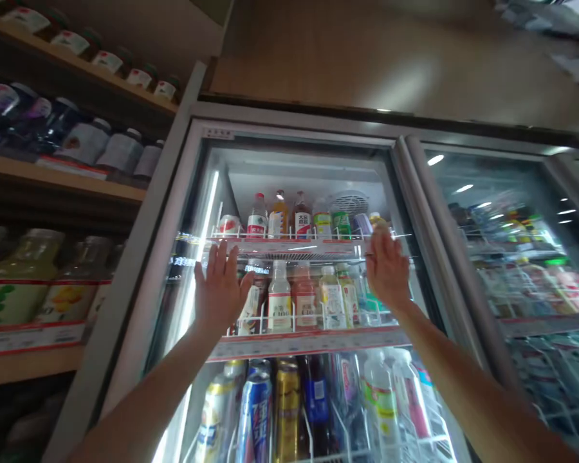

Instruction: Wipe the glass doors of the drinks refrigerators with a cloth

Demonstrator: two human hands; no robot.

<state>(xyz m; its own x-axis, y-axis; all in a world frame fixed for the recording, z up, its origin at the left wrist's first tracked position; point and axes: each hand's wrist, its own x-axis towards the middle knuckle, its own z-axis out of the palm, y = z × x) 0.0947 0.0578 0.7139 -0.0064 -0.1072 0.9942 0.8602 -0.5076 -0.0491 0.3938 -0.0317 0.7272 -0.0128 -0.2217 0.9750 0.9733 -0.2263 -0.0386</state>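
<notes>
Two hands are raised against the glass door (309, 173) of a drinks cooler, which fills the middle of the frame. The left hand (220, 289) sits left of centre, palm forward, its fingers (221, 252) spread and pinching nothing. The right hand (387, 270) sits right of centre at about the same height, fingers loosely spread and likewise empty. Both palms appear to lie flat on the pane, though contact cannot be confirmed. Behind the glass stand bottles (280, 296) on the middle shelf and cans (255, 405) on the row below. A second cooler door (511, 257) adjoins at the right, and wooden shelves (53, 183) of jars occupy the left of the frame.

Assessment: the door is likely stiff and fairly heavy, with a smooth, slippery, breakable pane. The metal frame at its edge is the sounder place to take hold. No handle is visible.
</notes>
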